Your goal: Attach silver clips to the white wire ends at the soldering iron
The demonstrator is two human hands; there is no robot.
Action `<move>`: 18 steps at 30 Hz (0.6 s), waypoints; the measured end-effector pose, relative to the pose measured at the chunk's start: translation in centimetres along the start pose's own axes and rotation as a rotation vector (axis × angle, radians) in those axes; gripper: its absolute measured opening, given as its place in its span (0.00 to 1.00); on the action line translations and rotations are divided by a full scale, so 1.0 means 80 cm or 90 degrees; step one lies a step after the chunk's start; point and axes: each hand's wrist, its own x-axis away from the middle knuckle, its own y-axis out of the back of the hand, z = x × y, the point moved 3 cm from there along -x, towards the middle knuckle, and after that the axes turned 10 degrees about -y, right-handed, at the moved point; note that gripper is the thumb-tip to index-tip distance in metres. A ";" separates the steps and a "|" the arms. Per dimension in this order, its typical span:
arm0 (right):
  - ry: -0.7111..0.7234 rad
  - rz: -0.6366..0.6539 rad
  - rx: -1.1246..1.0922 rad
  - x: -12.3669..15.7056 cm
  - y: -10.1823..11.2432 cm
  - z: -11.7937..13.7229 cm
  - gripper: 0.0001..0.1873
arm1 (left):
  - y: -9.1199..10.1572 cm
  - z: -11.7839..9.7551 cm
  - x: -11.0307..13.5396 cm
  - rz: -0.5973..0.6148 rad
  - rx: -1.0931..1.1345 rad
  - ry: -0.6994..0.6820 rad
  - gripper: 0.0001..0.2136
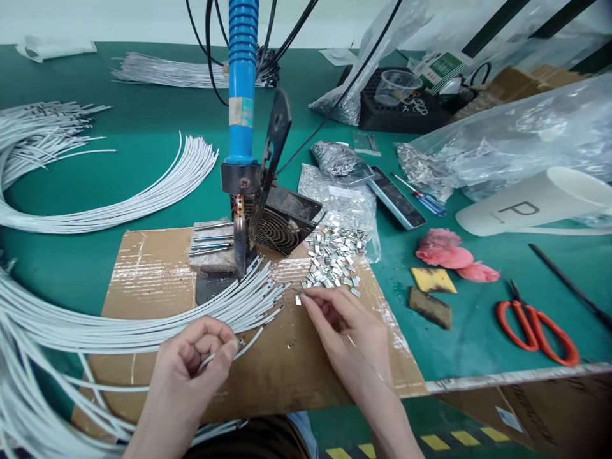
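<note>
My left hand [194, 366] is closed, with thumb and index finger pinching a white cable [249, 347] near its end. Small coloured wire tips show at the fingertips. My right hand [351, 338] is closed too, its thumb and index finger holding a small shiny metal piece [298, 299]. Beyond it lies a pile of similar metal pieces [335, 255], partly on a plastic bag. Between and behind the hands a bundle of white cables [191, 325] stretches across the cardboard [277, 382]. A blue-handled soldering iron [243, 127] stands upright, tip down, over the bundle.
A dark fan-like grille [282, 226] stands behind the iron. More white cables [119, 213] curve at the left. On the right are orange-handled scissors [533, 331], a yellow sponge [433, 280], a phone [396, 197], a screwdriver [428, 201] and a white cup [516, 207].
</note>
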 end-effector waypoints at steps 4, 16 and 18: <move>0.035 -0.002 0.078 -0.005 -0.005 -0.011 0.02 | -0.003 -0.003 0.002 -0.031 -0.008 0.001 0.09; 0.014 -0.074 0.091 0.012 0.007 -0.011 0.06 | -0.007 -0.001 0.007 -0.064 0.033 -0.043 0.04; -0.031 -0.094 0.067 0.015 0.011 -0.011 0.06 | -0.007 0.000 0.007 -0.067 0.036 -0.044 0.04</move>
